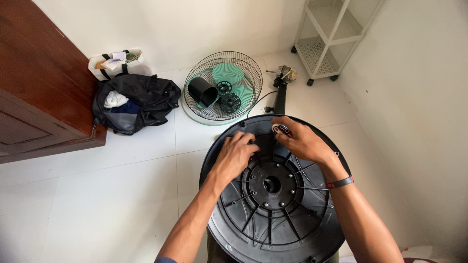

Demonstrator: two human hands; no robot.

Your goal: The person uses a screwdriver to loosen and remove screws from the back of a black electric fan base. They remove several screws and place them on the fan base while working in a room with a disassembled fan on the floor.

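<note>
On the white tiled floor, seen from above:

Left grip: the left hand [237,155] lies palm down on the ribbed underside of the round black fan base [273,221], fingers curled together against a rib near the far rim; what is under the fingertips is hidden, so I cannot tell whether they pinch anything.

Right grip: the right hand [301,140] rests on the same far part of the base, fingers closed around a small screwdriver handle [282,129], striped red, white and black, whose end shows between thumb and forefinger. A dark wristband [340,182] sits on that wrist.

Fan base: it is turned underside up, directly below the camera and close to the person, with spokes running out from a central hub and a hole in the middle. Both hands meet at its far edge, just beside each other.

Beyond the base: a black fan pole [280,100] lies on the floor, with a small motor part [285,74] at its far end.

Left of the pole: a wire fan guard [223,86] lies flat, with green blades [229,80] under it and a black cup-shaped cap [202,91] on it.

Further left: a black bag [141,100] lies open near a brown wooden door [39,83], with a white tote [117,63] behind it against the wall.

Far right corner: a white wheeled shelf rack [331,34].
</note>
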